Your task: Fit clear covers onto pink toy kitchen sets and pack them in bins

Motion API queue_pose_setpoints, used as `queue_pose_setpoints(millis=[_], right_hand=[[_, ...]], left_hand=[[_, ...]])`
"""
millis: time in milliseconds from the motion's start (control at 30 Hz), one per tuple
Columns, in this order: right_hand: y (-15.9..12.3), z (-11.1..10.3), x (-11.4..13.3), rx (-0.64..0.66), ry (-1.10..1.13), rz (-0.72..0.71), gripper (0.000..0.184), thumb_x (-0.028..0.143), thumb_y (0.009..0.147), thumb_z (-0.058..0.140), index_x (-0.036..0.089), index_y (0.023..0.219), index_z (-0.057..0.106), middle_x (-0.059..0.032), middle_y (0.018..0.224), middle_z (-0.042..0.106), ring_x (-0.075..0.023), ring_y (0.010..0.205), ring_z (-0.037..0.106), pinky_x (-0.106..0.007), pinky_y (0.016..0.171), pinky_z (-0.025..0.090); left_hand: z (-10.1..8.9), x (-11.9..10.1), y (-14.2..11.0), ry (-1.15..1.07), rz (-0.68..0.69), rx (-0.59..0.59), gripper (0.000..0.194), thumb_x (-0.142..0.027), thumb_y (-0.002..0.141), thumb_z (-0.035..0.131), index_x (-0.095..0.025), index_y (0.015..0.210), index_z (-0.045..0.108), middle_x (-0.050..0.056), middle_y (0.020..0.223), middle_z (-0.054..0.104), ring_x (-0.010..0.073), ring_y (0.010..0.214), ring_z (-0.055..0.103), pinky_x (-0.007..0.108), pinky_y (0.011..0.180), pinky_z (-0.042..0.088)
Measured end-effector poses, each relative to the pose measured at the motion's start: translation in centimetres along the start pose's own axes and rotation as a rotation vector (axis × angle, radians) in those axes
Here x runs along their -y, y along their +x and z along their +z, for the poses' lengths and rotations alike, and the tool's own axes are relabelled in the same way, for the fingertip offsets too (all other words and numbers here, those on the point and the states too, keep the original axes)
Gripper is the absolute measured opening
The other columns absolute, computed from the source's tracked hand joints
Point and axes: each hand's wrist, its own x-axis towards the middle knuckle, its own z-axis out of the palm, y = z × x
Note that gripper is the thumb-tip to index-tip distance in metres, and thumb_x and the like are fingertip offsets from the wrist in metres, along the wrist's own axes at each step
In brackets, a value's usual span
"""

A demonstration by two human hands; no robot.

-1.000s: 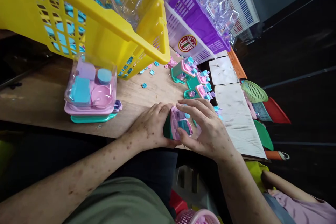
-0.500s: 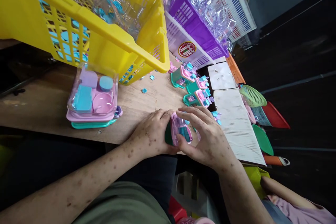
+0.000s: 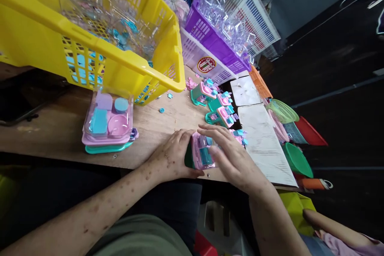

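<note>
Both my hands grip one small pink and green toy set (image 3: 200, 153) at the near edge of the wooden table (image 3: 54, 132). My left hand (image 3: 172, 156) wraps its green left side. My right hand (image 3: 232, 158) curls over its pink top and right side, fingers pressed on it. Just beyond my right hand stand more pink and green toy pieces (image 3: 216, 102) in a row. To the left lies a stack of packed toy sets (image 3: 108, 122) under a clear lid.
A yellow basket (image 3: 99, 44) with clear lids and blue parts stands at the back left. A purple crate (image 3: 216, 32) of clear plastic shells sits behind. White boards (image 3: 264, 140) and coloured baskets (image 3: 288, 128) lie right. Another person's arm (image 3: 333, 228) shows bottom right.
My hands stay on the same toy set, with the right fingers shifted further over its top. The camera has tilted, so everything sits slightly lower and to the left.
</note>
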Motion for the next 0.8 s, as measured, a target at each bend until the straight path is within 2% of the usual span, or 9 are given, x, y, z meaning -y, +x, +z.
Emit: queue_pose_setpoints(millis=[133, 300, 433, 500, 533, 633, 700, 733, 800], right_hand=[[-0.7, 1.6, -1.4, -0.081, 0.126, 0.142, 0.044, 0.042, 0.123, 0.04, 0.03, 0.16, 0.06, -0.0109, 0.168, 0.057, -0.0279, 0.162, 0.049, -0.058, 0.135, 0.043], [-0.9, 4.0, -2.4, -0.15, 0.203, 0.166, 0.051, 0.05, 0.123, 0.036, 0.027, 0.163, 0.058, -0.014, 0.17, 0.052, -0.028, 0.167, 0.041, -0.059, 0.14, 0.034], [-0.7, 4.2, -2.8, -0.176, 0.275, 0.181, 0.058, 0.061, 0.12, 0.038, 0.03, 0.167, 0.055, -0.0124, 0.171, 0.051, -0.0305, 0.166, 0.042, -0.059, 0.142, 0.03], [-1.3, 4.3, -3.5, -0.228, 0.337, 0.253, 0.069, 0.07, 0.114, 0.047, 0.033, 0.172, 0.048, -0.0104, 0.176, 0.046, -0.0339, 0.169, 0.037, -0.061, 0.143, 0.025], [-1.8, 4.5, -4.0, -0.259, 0.382, 0.31, 0.075, 0.074, 0.111, 0.053, 0.036, 0.175, 0.043, -0.009, 0.179, 0.043, -0.0356, 0.171, 0.034, -0.062, 0.142, 0.024], [-3.6, 6.0, -5.9, -0.375, 0.547, 0.478, 0.083, 0.079, 0.106, 0.056, 0.042, 0.178, 0.035, -0.0072, 0.182, 0.04, -0.0386, 0.171, 0.032, -0.065, 0.137, 0.035], [-4.4, 7.5, -6.5, -0.39, 0.602, 0.532, 0.083, 0.081, 0.105, 0.055, 0.041, 0.176, 0.039, -0.0075, 0.181, 0.043, -0.0389, 0.17, 0.036, -0.064, 0.135, 0.04], [-4.5, 8.3, -6.3, -0.386, 0.612, 0.543, 0.083, 0.083, 0.104, 0.055, 0.04, 0.175, 0.042, -0.0075, 0.18, 0.043, -0.0384, 0.169, 0.037, -0.063, 0.135, 0.039], [-3.8, 9.8, -4.9, -0.391, 0.637, 0.553, 0.086, 0.086, 0.103, 0.053, 0.037, 0.173, 0.046, -0.0073, 0.18, 0.045, -0.0362, 0.169, 0.038, -0.059, 0.138, 0.036]], left_hand=[[0.2, 1.0, -0.4, 0.056, -0.026, 0.048, 0.12, -0.055, 0.07, 0.104, -0.021, 0.164, 0.037, 0.023, 0.168, 0.05, 0.0475, 0.161, 0.047, 0.072, 0.132, 0.042], [1.1, 2.2, -0.3, 0.055, -0.008, 0.058, 0.135, -0.049, 0.071, 0.104, -0.022, 0.174, 0.021, 0.027, 0.177, 0.04, 0.048, 0.166, 0.04, 0.074, 0.135, 0.037], [0.9, 0.0, -1.0, 0.16, -0.01, 0.012, 0.143, -0.038, 0.069, 0.107, -0.022, 0.176, 0.014, 0.028, 0.175, 0.043, 0.0468, 0.163, 0.047, 0.07, 0.131, 0.046], [-0.5, -2.6, -1.9, 0.326, 0.061, -0.057, 0.133, -0.039, 0.073, 0.105, -0.019, 0.174, 0.021, 0.027, 0.171, 0.048, 0.0462, 0.16, 0.05, 0.067, 0.129, 0.048], [-1.6, -4.0, -2.4, 0.416, 0.129, -0.105, 0.119, -0.04, 0.08, 0.1, -0.018, 0.172, 0.028, 0.024, 0.169, 0.052, 0.0435, 0.158, 0.052, 0.065, 0.13, 0.048], [-5.8, -7.5, -4.6, 0.72, 0.263, -0.333, 0.075, -0.041, 0.097, 0.082, -0.022, 0.162, 0.049, 0.017, 0.158, 0.061, 0.0378, 0.149, 0.057, 0.062, 0.13, 0.048], [-9.1, -8.2, -6.3, 0.954, 0.14, -0.478, 0.07, -0.043, 0.095, 0.084, -0.024, 0.157, 0.057, 0.02, 0.16, 0.058, 0.0439, 0.146, 0.055, 0.07, 0.124, 0.049], [-10.6, -8.0, -7.1, 1.049, 0.052, -0.503, 0.07, -0.043, 0.093, 0.086, -0.026, 0.156, 0.06, 0.021, 0.162, 0.055, 0.0467, 0.145, 0.054, 0.073, 0.12, 0.051], [-13.5, -6.6, -8.7, 1.153, -0.045, -0.451, 0.063, -0.037, 0.094, 0.086, -0.03, 0.154, 0.065, 0.019, 0.165, 0.053, 0.046, 0.143, 0.054, 0.069, 0.116, 0.054]])
